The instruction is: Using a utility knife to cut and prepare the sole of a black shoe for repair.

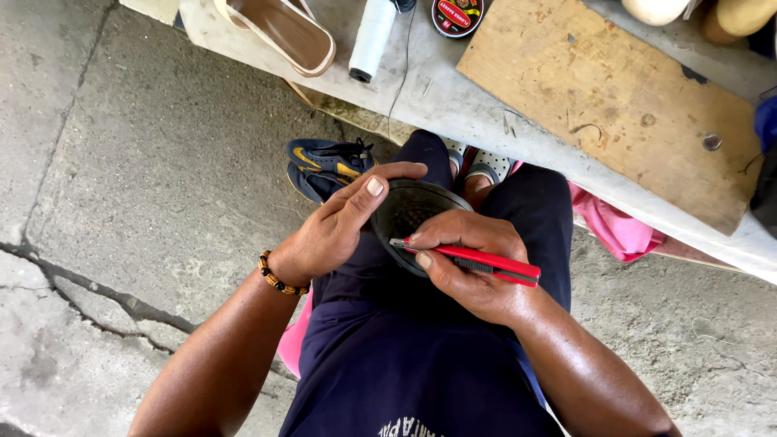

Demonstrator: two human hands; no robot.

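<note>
Gripping a black shoe sole (pixel 409 212) on the lap, the left hand (pixel 336 231) wraps its fingers over the rim, the thumb pressed flat on the near edge. At three o'clock of it the right hand (pixel 469 267) has its fingers closed around a red utility knife (pixel 473 260), whose tip touches the sole. A blue and yellow sneaker (pixel 324 166) lies on the concrete at eleven o'clock. At twelve, a bench (pixel 453 101) carries a spool of white thread (pixel 371 36), a tan sandal (pixel 283 32) and a wooden board (pixel 615 97).
</note>
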